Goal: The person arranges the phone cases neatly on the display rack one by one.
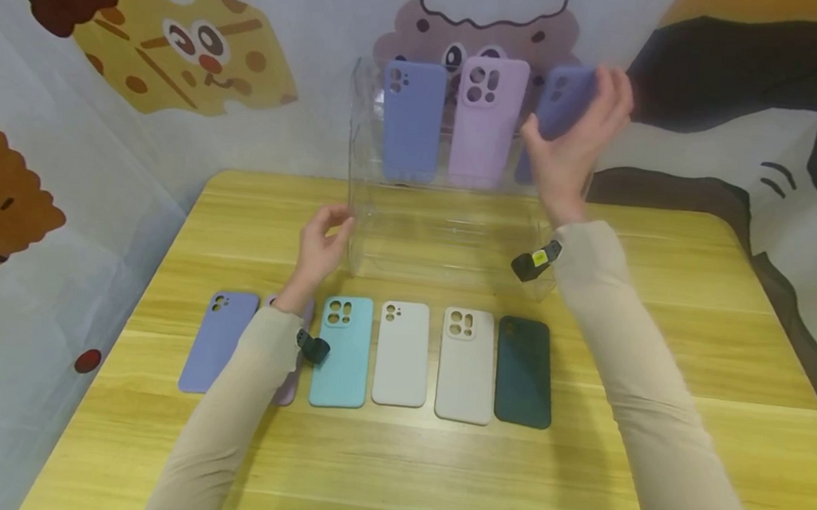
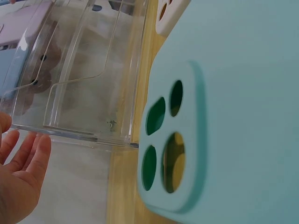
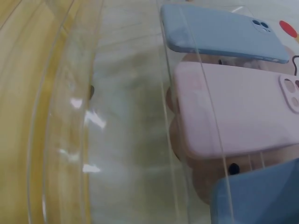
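My right hand [image 1: 575, 152] grips a blue-violet phone case [image 1: 566, 99] by its edges, thumb on the left side and fingers on the right. That case leans slightly at the right end of the upper tier of a clear display stand [image 2: 79, 100]. On the same tier, a pink-lilac case [image 1: 486, 137] and another blue-violet case [image 1: 413, 123] stand upright. My left hand [image 1: 321, 244] is at the stand's left side; in the left wrist view its fingers [image 2: 39, 156] lie loosely extended against the clear side edge. The right wrist view does not show the right hand.
In front of the stand lies a row of cases: blue-violet [image 1: 217, 344], purple [image 1: 288, 386] partly under my left arm, turquoise [image 1: 340, 370], white [image 1: 402, 358], off-white [image 1: 466, 376] and dark green [image 1: 524, 376]. A cartoon-printed cloth [image 1: 303, 135] hangs behind the wooden table [image 1: 391, 478].
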`<state>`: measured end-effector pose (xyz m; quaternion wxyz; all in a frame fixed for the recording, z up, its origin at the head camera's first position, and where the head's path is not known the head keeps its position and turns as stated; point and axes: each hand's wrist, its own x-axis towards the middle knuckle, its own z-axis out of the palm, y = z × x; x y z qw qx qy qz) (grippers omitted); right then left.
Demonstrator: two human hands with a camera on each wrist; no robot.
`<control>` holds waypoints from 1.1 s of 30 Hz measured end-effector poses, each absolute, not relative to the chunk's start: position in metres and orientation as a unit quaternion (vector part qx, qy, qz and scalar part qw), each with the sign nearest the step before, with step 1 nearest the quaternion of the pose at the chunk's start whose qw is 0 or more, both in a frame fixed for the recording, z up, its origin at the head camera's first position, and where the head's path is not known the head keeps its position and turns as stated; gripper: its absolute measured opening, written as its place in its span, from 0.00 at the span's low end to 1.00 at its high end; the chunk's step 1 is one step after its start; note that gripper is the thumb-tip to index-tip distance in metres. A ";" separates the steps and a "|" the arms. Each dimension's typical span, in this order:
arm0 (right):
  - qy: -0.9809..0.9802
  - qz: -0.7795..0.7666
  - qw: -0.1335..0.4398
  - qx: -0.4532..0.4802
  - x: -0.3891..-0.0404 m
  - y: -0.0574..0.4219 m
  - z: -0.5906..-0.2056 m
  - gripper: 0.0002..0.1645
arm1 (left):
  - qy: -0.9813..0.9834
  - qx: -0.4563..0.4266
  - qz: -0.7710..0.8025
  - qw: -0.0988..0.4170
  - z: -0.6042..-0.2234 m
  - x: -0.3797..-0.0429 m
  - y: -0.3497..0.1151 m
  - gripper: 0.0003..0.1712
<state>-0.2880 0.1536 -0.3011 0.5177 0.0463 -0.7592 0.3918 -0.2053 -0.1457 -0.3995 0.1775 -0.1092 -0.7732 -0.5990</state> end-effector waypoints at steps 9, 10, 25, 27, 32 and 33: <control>-0.766 0.372 0.524 0.024 -0.287 0.147 -0.308 0.42 | -0.779 -0.093 -0.597 0.168 -0.398 -0.205 -0.145 0.13; -0.768 0.367 0.524 0.020 -0.287 0.146 -0.308 0.42 | -0.779 -0.093 -0.597 0.169 -0.398 -0.205 -0.145 0.13; -0.790 0.349 0.504 0.000 -0.284 0.144 -0.310 0.42 | -0.773 -0.104 -0.598 0.185 -0.421 -0.219 -0.150 0.13; -0.790 0.355 0.501 0.008 -0.282 0.145 -0.310 0.42 | -0.776 -0.097 -0.597 0.181 -0.428 -0.225 -0.152 0.13; -0.781 0.385 0.491 0.040 -0.273 0.148 -0.307 0.41 | -0.779 -0.096 -0.596 0.171 -0.422 -0.220 -0.151 0.14; -0.779 0.390 0.488 0.047 -0.270 0.148 -0.306 0.40 | -0.779 -0.098 -0.596 0.170 -0.418 -0.217 -0.150 0.14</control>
